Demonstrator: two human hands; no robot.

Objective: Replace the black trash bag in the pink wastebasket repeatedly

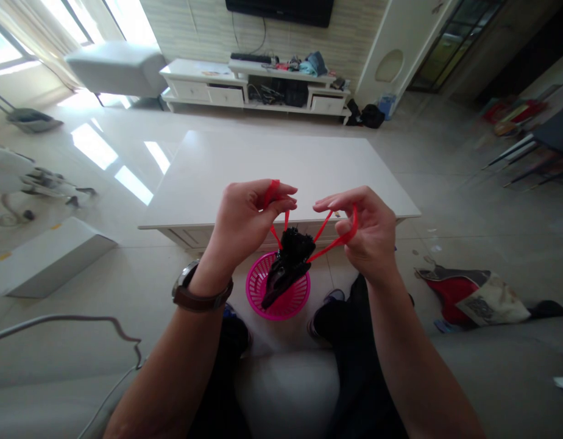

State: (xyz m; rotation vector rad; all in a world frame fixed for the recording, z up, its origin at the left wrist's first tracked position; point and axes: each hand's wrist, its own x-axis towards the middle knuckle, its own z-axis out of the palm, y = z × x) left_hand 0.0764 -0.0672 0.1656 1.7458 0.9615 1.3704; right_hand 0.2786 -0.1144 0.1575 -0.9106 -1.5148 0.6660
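My left hand pinches one red drawstring loop of a black bag. The other red loop is hooked around the fingers of my right hand. The bag hangs between both hands, its gathered top pulled tight, its lower end dangling into a pink plastic basket that stands on the floor between my feet. A brown wristwatch is on my left wrist. Both hands are held in front of the near edge of a white coffee table.
A white TV cabinet with clutter stands at the far wall. A white box lies on the floor at left, a red and beige bag on the floor at right. A grey cable crosses the sofa at lower left.
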